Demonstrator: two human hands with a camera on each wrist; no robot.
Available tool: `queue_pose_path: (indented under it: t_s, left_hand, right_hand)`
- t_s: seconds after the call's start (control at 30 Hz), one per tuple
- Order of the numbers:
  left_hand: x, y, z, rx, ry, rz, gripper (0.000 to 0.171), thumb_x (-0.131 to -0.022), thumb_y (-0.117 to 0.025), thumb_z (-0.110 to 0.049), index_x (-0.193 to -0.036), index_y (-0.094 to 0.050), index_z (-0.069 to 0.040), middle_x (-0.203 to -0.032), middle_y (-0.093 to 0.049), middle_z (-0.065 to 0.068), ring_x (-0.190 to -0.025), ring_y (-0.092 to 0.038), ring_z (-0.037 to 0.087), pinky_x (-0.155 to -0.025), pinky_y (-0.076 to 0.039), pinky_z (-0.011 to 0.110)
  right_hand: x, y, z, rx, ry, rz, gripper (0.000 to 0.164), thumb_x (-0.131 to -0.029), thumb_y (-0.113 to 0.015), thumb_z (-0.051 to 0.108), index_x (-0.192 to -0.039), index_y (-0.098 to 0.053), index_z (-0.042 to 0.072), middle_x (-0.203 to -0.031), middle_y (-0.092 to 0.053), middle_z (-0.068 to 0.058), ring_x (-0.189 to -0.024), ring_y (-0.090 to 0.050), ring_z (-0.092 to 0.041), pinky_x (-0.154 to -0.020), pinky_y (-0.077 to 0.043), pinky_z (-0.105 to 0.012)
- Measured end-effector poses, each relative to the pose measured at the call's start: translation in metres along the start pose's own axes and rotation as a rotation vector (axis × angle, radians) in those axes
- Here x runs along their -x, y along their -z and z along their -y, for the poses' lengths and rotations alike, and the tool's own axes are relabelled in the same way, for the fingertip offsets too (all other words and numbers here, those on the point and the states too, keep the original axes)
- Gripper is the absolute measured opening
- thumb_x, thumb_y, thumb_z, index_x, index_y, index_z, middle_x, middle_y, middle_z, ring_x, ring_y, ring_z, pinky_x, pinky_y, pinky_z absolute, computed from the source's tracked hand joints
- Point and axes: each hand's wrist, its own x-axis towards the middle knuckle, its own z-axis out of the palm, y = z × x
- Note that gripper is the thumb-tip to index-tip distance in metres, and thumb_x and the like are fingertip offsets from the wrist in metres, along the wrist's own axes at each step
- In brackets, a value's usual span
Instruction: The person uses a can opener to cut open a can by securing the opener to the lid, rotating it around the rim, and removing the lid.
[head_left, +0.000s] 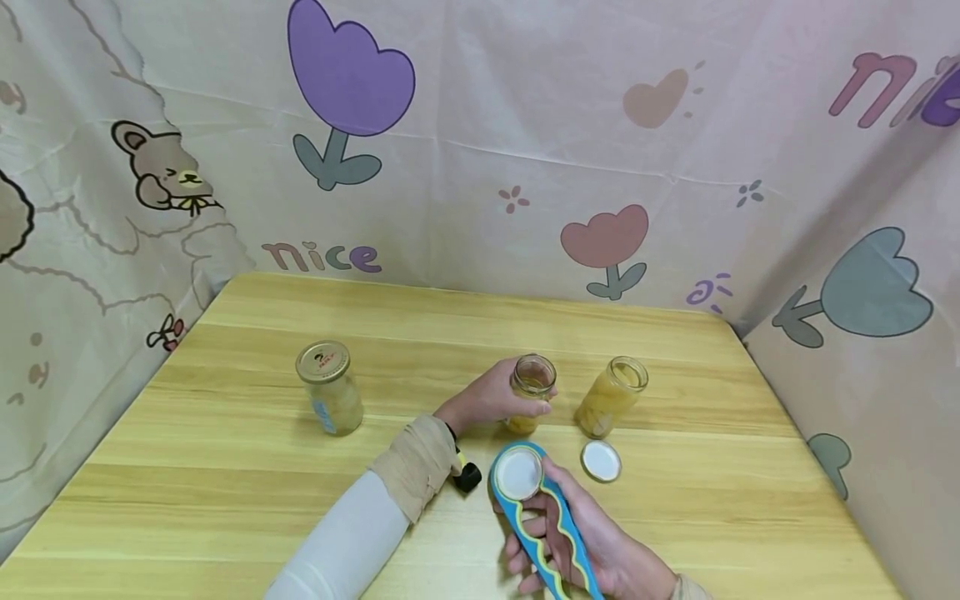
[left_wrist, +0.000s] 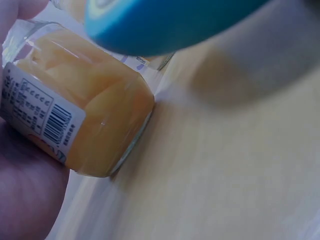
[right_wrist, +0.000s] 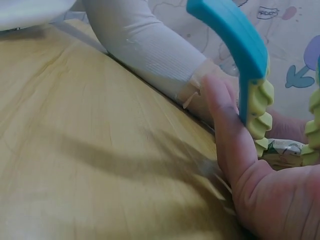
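Note:
My left hand (head_left: 491, 396) grips an uncapped glass jar (head_left: 533, 387) around its side. In the left wrist view the same jar (left_wrist: 100, 107) shows yellow-orange fruit pieces and a white barcode label. My right hand (head_left: 607, 537) holds a blue jar opener (head_left: 572, 533) with wavy yellow inner edges, just in front of that jar. A round lid (head_left: 519, 473), white inside facing up, sits within the opener's closed end. In the right wrist view the thumb (right_wrist: 232, 135) lies along the opener's toothed arm (right_wrist: 245, 50).
To the right stands another uncapped fruit jar (head_left: 603, 404), with a loose lid (head_left: 601, 461) lying white side up in front of it. A capped jar (head_left: 335, 400) stands at the left on the wooden table (head_left: 187, 467). Printed cloth (head_left: 480, 150) hangs behind and at both sides.

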Motion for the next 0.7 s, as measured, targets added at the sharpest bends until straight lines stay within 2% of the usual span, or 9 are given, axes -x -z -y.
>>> queue_pose_path:
  t_s: [0.1,0.2,0.37,0.53,0.7]
  left_hand:
    - [0.0,-0.0001,0.0009,0.007,0.002,-0.008,0.031,-0.09,-0.075,-0.006,-0.118,-0.061,-0.005,-0.118,-0.069,0.017,-0.112,-0.07,0.025,-0.095,-0.056,0.025]
    - [-0.0001,0.0,0.0014,0.015,0.006,-0.008,0.032,-0.09,-0.075,-0.006,-0.119,-0.062,-0.006,-0.116,-0.069,0.011,-0.116,-0.068,0.036,-0.095,-0.057,0.025]
    - [-0.0004,0.0004,0.0019,0.022,0.005,-0.006,0.032,-0.089,-0.076,-0.004,-0.118,-0.062,-0.005,-0.116,-0.069,0.014,-0.117,-0.067,0.042,-0.094,-0.056,0.024]
    - [-0.0007,0.0002,0.0012,0.02,-0.001,-0.005,0.032,-0.089,-0.076,-0.003,-0.118,-0.061,-0.005,-0.118,-0.069,0.02,-0.116,-0.067,0.041,-0.095,-0.056,0.024]
    - [-0.0004,0.0,-0.0001,0.011,0.011,-0.006,0.032,-0.089,-0.076,-0.005,-0.118,-0.061,-0.007,-0.117,-0.069,0.014,-0.115,-0.068,0.034,-0.097,-0.055,0.024]
  right_hand:
    - [0.0009,0.0006,-0.0008,-0.01,0.004,0.034,0.054,-0.109,-0.024,0.052,-0.131,-0.053,0.012,-0.102,-0.073,0.0,-0.093,-0.073,-0.014,-0.086,-0.062,-0.034]
    - [0.0012,0.0011,-0.0018,-0.02,0.009,0.059,0.042,-0.106,-0.029,0.035,-0.129,-0.056,0.012,-0.104,-0.075,0.0,-0.095,-0.074,-0.013,-0.086,-0.062,-0.032]
    - [0.0003,0.0012,-0.003,-0.009,0.02,0.071,0.037,-0.102,-0.03,0.026,-0.123,-0.055,0.01,-0.108,-0.078,-0.004,-0.1,-0.076,-0.014,-0.084,-0.062,-0.032]
    - [0.0003,0.0015,-0.0013,-0.014,0.005,0.063,0.046,-0.101,-0.03,0.025,-0.136,-0.053,0.007,-0.113,-0.078,-0.007,-0.106,-0.075,-0.016,-0.085,-0.062,-0.033]
    - [0.0003,0.003,0.0003,-0.012,-0.006,0.067,0.049,-0.101,-0.03,0.024,-0.14,-0.052,0.005,-0.115,-0.078,-0.007,-0.108,-0.075,-0.017,-0.086,-0.062,-0.033]
